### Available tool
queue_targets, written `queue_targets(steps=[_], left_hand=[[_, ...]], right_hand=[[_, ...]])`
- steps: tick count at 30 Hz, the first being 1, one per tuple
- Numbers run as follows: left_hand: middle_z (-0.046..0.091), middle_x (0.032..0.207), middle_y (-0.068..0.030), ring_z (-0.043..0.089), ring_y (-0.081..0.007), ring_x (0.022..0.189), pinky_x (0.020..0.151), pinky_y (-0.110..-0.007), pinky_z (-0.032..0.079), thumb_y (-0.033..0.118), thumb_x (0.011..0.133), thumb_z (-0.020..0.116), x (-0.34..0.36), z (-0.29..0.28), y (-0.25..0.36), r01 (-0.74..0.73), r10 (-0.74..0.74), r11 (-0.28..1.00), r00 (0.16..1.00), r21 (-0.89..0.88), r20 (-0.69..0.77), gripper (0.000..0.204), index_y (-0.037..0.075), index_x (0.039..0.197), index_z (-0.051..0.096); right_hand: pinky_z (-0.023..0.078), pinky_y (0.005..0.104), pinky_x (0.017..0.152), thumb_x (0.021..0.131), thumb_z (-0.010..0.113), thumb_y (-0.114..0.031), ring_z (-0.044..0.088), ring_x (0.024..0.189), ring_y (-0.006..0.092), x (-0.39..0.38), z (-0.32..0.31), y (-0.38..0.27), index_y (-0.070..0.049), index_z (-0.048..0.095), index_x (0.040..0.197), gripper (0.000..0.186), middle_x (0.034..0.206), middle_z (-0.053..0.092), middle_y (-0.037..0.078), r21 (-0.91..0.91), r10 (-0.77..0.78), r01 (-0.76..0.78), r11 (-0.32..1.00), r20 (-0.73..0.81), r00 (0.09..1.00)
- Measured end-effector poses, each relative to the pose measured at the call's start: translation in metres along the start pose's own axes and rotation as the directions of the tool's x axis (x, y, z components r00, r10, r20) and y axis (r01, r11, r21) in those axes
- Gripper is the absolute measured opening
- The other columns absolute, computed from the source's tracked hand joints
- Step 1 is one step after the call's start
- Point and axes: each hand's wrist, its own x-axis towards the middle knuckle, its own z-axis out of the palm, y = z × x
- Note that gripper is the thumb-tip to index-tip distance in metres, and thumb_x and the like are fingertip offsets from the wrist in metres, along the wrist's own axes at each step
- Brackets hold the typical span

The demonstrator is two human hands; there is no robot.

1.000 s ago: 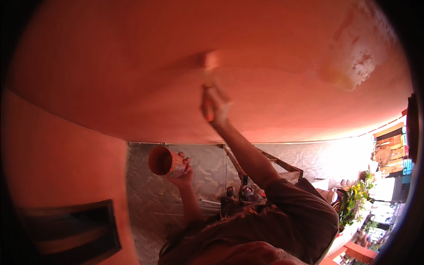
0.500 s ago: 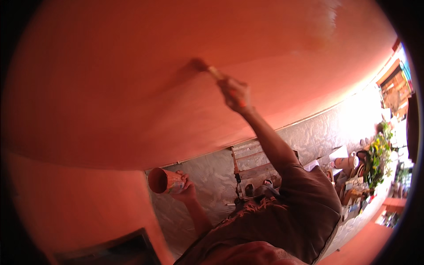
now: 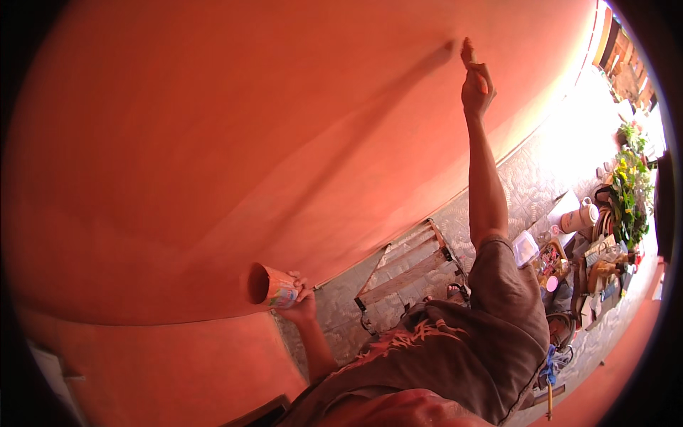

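My right hand (image 3: 478, 94), at the end of a raised, outstretched arm, is closed around a paintbrush (image 3: 467, 53) by its handle. The brush is at the orange-red wall (image 3: 320, 107); its shadow falls just left of it, and whether the bristles touch the wall I cannot tell. Lower left, my left hand (image 3: 302, 304) is wrapped round a paint can (image 3: 270, 286) with a printed side. The can is tilted, its reddish mouth turned left toward the wall; how much paint is inside does not show.
Below me a low wooden slatted frame (image 3: 402, 269) stands on the patterned floor (image 3: 341, 288), near my sandalled foot (image 3: 455, 292). To the right sit a lidded jug (image 3: 580, 215), a clear plastic tub (image 3: 525, 249), assorted clutter and leafy plants (image 3: 629, 188). Bright light enters there.
My right hand has swung up and to the right along the wall with the paintbrush. The left hand still holds the paint can, and the view has shifted.
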Motion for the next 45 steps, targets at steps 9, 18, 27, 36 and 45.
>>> queue_targets(steps=[9, 18, 27, 36, 45], left_hand=[[0.048, 0.133, -0.0147, 0.053, -0.0289, 0.108, 0.067, -0.029, 0.055, 0.036, 0.081, 0.073, 0.004, -0.019, -0.015, 0.014, -0.016, 0.999, 0.999, -0.05, -0.038, 0.067, 0.004, 0.135, 0.052], [0.05, 0.134, -0.015, 0.053, -0.0286, 0.109, 0.067, -0.029, 0.055, 0.038, 0.08, 0.075, 0.026, -0.003, -0.026, 0.058, -0.058, 0.998, 0.998, 0.001, 0.024, 0.068, 0.01, 0.138, 0.052], [0.05, 0.132, -0.0155, 0.053, -0.0284, 0.109, 0.07, -0.029, 0.055, 0.043, 0.083, 0.073, -0.006, 0.033, -0.016, -0.028, 0.029, 0.999, 0.999, -0.026, 0.036, 0.068, 0.009, 0.137, 0.052], [0.052, 0.131, -0.0159, 0.054, -0.0295, 0.106, 0.067, -0.029, 0.054, 0.052, 0.083, 0.068, -0.036, 0.092, -0.041, -0.035, 0.042, 0.995, 0.996, -0.089, 0.084, 0.074, 0.004, 0.136, 0.05], [0.059, 0.122, -0.012, 0.058, -0.0343, 0.099, 0.059, -0.031, 0.053, 0.063, 0.086, 0.056, -0.056, 0.061, -0.06, 0.007, -0.01, 0.996, 0.999, -0.088, -0.042, 0.072, 0.009, 0.134, 0.052]], right_hand=[[0.057, 0.0382, 0.072, 0.077, 0.066, 0.005, 0.071, 0.09, 0.0368, -0.143, 0.022, -0.038, -0.01, 0.067, 0.125, 0.05, 0.112, 0.071, 0.018, 0.49, -0.45, 0.209, 0.846, 0.449, 0.772], [0.052, 0.0295, 0.07, 0.101, 0.046, -0.002, 0.064, 0.08, 0.0217, -0.076, 0.037, 0.033, 0.005, 0.063, 0.093, 0.02, 0.089, 0.066, 0.011, 0.522, -0.433, 0.309, 0.795, 0.133, 0.892], [0.046, 0.0265, 0.078, 0.097, 0.062, -0.008, 0.056, 0.082, 0.0098, 0.002, -0.025, 0.003, 0.001, 0.065, 0.084, 0.016, 0.083, 0.057, -0.001, 0.451, 0.082, -0.113, 0.885, 0.087, 0.993], [0.061, 0.0404, 0.084, 0.099, 0.063, -0.024, 0.067, 0.096, 0.0241, -0.13, -0.125, -0.152, -0.002, 0.053, 0.107, 0.025, 0.105, 0.062, 0.013, 0.504, 0.288, -0.744, 0.439, 0.705, 0.648], [0.06, 0.0426, 0.086, 0.103, 0.055, -0.021, 0.067, 0.094, 0.0257, -0.184, -0.158, -0.254, -0.001, 0.048, 0.111, 0.022, 0.104, 0.059, 0.014, 0.257, 0.14, -0.937, 0.236, 0.945, 0.295]])
